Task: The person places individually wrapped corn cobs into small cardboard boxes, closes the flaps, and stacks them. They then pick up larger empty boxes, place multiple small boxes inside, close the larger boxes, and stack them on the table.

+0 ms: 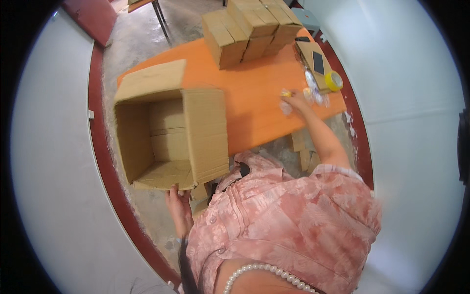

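Observation:
An open cardboard box (pixel 205 136) stands at the left of the orange table (pixel 257 84), its mouth towards me and its flaps folded out. I see only bare cardboard walls inside it. My left hand (pixel 179 205) grips the box's near lower edge from below. Out over the right part of the table, my right hand (pixel 295 101) holds a small clear plastic packet (pixel 285 106) with something yellow in it. Several similar wrapped packets (pixel 312 88), white and yellow, lie just right of that hand.
Several closed cardboard boxes (pixel 253 29) are stacked at the table's back. A flat cardboard piece (pixel 308 53) on the right carries a dark phone (pixel 318 63) and a yellow tape roll (pixel 333 81). Cardboard pieces (pixel 304 154) lie below the table edge. White walls (pixel 407 92) flank both sides.

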`<state>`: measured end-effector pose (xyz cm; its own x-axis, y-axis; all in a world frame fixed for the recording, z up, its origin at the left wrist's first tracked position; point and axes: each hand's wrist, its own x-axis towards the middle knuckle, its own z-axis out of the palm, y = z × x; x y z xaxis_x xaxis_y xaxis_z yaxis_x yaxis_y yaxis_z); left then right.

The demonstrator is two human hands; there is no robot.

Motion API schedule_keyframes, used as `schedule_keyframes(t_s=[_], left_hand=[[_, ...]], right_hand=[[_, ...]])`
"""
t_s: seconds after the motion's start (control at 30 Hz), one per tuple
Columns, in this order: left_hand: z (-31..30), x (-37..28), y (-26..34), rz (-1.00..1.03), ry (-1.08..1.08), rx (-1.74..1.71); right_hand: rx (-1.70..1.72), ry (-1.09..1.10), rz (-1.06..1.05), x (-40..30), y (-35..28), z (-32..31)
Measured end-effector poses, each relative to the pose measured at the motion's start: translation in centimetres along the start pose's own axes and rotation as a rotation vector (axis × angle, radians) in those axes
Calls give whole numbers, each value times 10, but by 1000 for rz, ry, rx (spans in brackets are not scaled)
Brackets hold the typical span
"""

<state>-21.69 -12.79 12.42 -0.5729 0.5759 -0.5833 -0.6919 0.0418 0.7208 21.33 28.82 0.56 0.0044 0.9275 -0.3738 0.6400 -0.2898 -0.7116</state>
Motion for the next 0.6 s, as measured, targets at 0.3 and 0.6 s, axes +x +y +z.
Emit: schedule_keyframes(t_s=[0.3, 0.6], left_hand=[[112, 17, -2, -51, -43, 131], [112, 23, -19, -290, -203, 248]], right_hand=[[-715, 371, -75, 78, 31, -50], [-923, 215, -28, 52, 2, -61]])
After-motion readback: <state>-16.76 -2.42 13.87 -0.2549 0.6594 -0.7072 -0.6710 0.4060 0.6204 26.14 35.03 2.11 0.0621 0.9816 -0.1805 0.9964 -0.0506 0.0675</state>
